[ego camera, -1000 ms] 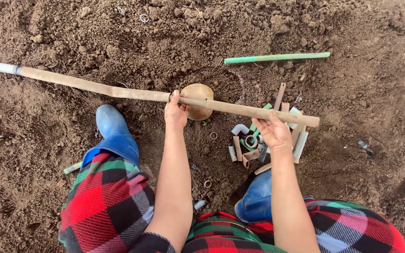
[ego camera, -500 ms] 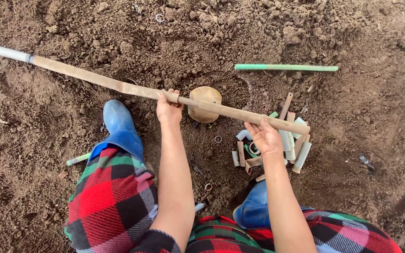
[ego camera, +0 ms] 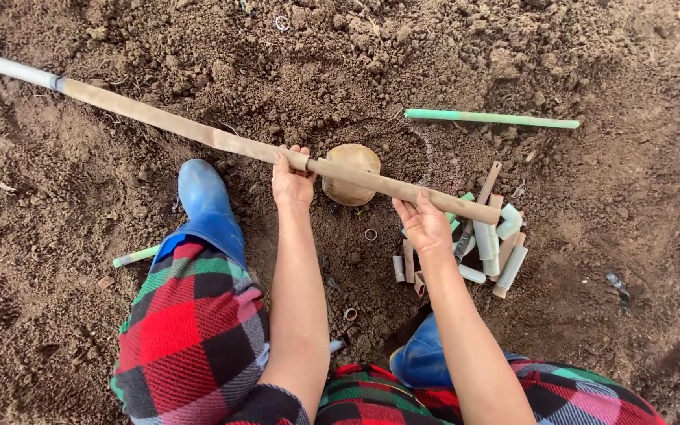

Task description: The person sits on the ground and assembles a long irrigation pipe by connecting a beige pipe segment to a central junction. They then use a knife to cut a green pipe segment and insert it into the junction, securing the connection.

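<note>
Crouched on loose soil (ego camera: 80, 236), knees apart in plaid trousers (ego camera: 190, 338), blue boots (ego camera: 206, 205) planted either side so the work sits between them.

Left hand (ego camera: 293, 181) clamped over the pole (ego camera: 222, 142) from above, fingers wrapped round it, which pins it steady. Right hand (ego camera: 426, 224) under the pole close to its near end, palm up, fingers curled loosely on it; reads as a support more than a full grip.

Pole runs diagonally from far left to just past my right hand, off the ground, crossing right over the round tan disc (ego camera: 352, 173) lying in the dirt.

Cut tube pieces (ego camera: 489, 244) heaped just right of that hand, within reach. Small rings (ego camera: 370, 234) scattered between the boots.

Further out: green rod (ego camera: 489, 119) lying flat, well apart from everything.
</note>
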